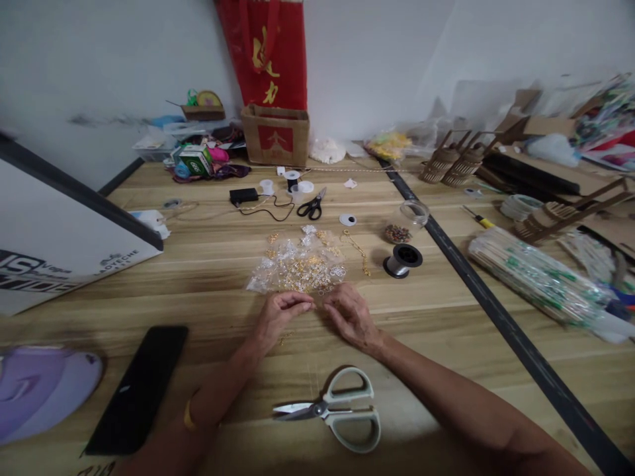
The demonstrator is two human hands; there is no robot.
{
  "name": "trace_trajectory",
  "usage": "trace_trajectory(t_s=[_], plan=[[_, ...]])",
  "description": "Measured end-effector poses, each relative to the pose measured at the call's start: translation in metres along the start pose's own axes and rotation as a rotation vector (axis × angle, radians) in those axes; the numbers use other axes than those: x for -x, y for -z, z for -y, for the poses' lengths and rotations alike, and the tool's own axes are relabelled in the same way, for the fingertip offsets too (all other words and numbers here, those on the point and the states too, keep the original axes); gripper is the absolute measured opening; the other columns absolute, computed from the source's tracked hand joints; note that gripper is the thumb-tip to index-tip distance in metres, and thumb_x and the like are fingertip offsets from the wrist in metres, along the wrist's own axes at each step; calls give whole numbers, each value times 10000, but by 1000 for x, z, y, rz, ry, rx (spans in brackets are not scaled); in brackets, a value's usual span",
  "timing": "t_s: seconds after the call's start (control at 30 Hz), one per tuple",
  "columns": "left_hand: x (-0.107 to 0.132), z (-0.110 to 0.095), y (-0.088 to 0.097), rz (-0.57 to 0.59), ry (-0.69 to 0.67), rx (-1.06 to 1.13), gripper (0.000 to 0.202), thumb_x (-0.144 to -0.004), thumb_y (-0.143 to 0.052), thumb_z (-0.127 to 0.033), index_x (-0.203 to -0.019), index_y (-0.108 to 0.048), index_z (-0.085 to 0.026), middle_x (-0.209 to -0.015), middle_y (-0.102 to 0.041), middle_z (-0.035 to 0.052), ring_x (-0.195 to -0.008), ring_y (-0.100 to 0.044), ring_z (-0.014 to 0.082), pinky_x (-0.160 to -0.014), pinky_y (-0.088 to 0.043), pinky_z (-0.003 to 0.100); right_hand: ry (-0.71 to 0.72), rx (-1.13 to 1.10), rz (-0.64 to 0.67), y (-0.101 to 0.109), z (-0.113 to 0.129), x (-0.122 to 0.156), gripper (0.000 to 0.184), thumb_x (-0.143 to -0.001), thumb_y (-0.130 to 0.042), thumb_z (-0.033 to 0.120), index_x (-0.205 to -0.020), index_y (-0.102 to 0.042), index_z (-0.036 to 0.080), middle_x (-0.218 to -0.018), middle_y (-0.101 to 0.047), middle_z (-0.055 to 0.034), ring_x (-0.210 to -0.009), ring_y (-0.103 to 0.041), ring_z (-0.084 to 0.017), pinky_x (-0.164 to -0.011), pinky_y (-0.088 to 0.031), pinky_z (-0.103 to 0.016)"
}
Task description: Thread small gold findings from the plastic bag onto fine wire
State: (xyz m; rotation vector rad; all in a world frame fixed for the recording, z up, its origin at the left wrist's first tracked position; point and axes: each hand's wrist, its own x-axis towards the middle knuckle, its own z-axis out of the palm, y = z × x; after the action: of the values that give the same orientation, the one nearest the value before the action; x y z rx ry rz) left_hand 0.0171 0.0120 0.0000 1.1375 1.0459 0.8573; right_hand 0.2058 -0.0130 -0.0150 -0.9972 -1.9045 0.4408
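Left hand [284, 318]: thumb and fingertips pinched together; any piece between, too small to tell. Right hand [351, 318]: fingers curled close by; cannot tell whether anything held. Pile of small gold and silver pieces [306, 271] just beyond both: knuckle brush might scatter it. Loose gold bits [286, 338] just beside left hand: sideways slide could sweep them away. Pale-handled scissors [320, 410] nearer body, blades slightly parted: careless backward pull risks nick.
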Motion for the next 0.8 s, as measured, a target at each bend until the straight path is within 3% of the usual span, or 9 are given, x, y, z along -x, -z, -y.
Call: trace_trajectory(t_s=[0.8], plan=[[2,1,3,56,40,32,241,-584,-785,-291,-731,-696,-122,-689,-737,45,-675,-690,175,-695,-541,271,127,75,26,0,4,-1,68,-876,-496,177,-817,-524,195,-720,-539,-26,-704,-486,-164,-753,-419,-358]])
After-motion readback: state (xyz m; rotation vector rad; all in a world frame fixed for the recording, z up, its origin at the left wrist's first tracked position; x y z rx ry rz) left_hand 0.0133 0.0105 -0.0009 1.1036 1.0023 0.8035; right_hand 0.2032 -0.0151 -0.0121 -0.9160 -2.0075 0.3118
